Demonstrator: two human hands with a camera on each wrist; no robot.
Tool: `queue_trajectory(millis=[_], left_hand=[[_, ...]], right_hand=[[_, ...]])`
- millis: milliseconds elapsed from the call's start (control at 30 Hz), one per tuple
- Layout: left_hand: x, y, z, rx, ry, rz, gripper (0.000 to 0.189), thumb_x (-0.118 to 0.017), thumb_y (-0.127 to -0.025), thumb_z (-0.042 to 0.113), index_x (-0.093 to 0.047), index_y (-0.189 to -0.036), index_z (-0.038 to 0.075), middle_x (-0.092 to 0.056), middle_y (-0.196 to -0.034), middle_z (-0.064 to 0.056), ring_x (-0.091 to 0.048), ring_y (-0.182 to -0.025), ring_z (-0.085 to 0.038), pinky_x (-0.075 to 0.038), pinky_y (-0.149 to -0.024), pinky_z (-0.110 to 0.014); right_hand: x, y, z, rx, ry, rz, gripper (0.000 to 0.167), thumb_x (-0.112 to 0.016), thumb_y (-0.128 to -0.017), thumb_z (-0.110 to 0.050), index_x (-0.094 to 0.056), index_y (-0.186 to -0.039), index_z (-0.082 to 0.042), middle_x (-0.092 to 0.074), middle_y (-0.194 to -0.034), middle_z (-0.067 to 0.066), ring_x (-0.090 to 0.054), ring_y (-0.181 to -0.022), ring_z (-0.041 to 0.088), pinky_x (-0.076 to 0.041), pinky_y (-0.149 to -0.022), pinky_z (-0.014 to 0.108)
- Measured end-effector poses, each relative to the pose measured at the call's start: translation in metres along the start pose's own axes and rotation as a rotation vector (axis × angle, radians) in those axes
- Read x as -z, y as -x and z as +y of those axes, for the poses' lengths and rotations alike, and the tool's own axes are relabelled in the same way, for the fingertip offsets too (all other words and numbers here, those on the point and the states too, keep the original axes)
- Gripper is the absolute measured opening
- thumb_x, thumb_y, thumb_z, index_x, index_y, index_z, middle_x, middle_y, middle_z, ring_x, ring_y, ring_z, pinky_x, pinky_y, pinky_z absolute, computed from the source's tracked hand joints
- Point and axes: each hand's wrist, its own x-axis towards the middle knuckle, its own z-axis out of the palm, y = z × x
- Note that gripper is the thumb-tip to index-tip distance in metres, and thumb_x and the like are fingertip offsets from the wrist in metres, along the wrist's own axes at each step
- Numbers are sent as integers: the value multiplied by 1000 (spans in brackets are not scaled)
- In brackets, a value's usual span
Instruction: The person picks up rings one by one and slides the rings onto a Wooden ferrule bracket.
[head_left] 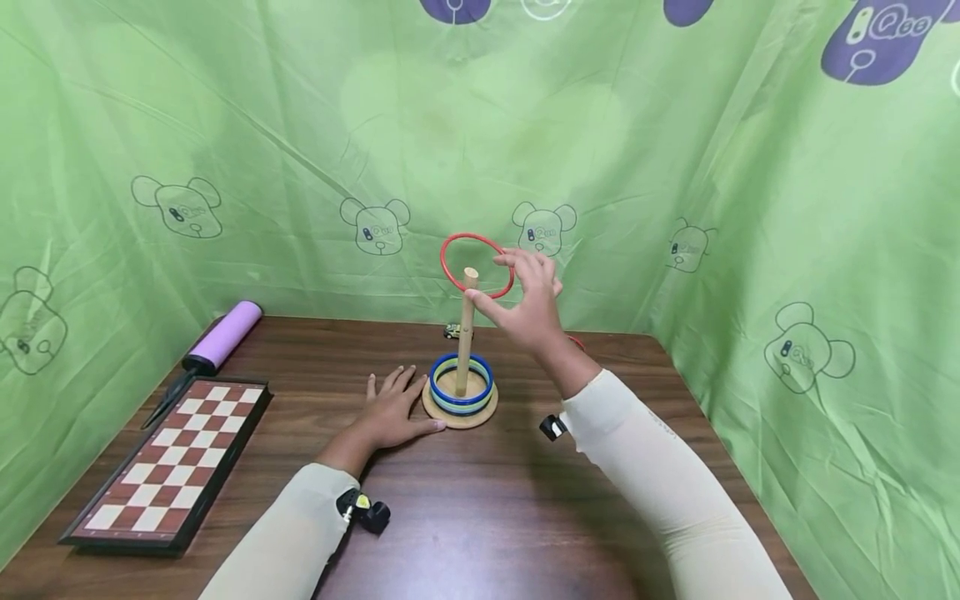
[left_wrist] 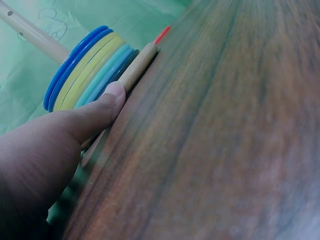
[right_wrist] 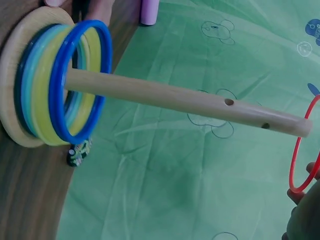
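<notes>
My right hand (head_left: 534, 304) pinches a red ring (head_left: 469, 236) between thumb and fingers, at the top of a wooden peg (head_left: 466, 321). In the right wrist view the red ring (right_wrist: 294, 167) crosses the peg's tip, partly cut off by the frame edge. Blue, yellow, light-blue and dark rings (left_wrist: 82, 67) lie stacked around the foot of the upright peg, on a round wooden base (head_left: 480, 419). My left hand (head_left: 386, 417) rests beside this base with fingers spread, its thumb touching the base's edge (left_wrist: 136, 70).
A checkered board (head_left: 176, 458) lies on the left side of the table. Behind it are a purple cylinder (head_left: 228, 333) and a dark handle. A small toy car (head_left: 452, 331) stands behind the peg. Something red (head_left: 576, 342) shows past my right wrist. Green curtains surround the table.
</notes>
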Motion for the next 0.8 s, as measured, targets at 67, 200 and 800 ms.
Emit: queue_trajectory(millis=[67,200,800], left_hand=[[0,0,0,-1,6,-6,112,-65,-88,87,-41,-170,14,-27,-181,-20,-16,-170,-45,2,-128,-82],[1,1,1,-3,25,-9,111,-66,-89,85,-41,-170,13,-26,-181,-21,-15,-170,-45,3,-128,-82],[3,3,2,-11,9,3,111,-65,-89,86,-42,-170,13,-29,-180,-21,-17,-170,-45,0,-128,-83]], right_hand=[[-4,4,1,-10,0,-17,62,-90,-87,-45,-70,-133,-9,-62,-154,9,-37,-147,32,-21,-116,67],[-11,15,7,-37,-15,-49,64,-90,-86,-45,-70,-135,-10,-61,-156,9,-38,-146,31,-20,-117,67],[-46,76,42,-256,-34,-161,78,-93,-84,-50,-65,-149,-16,-60,-154,4,-40,-146,26,-27,-114,62]])
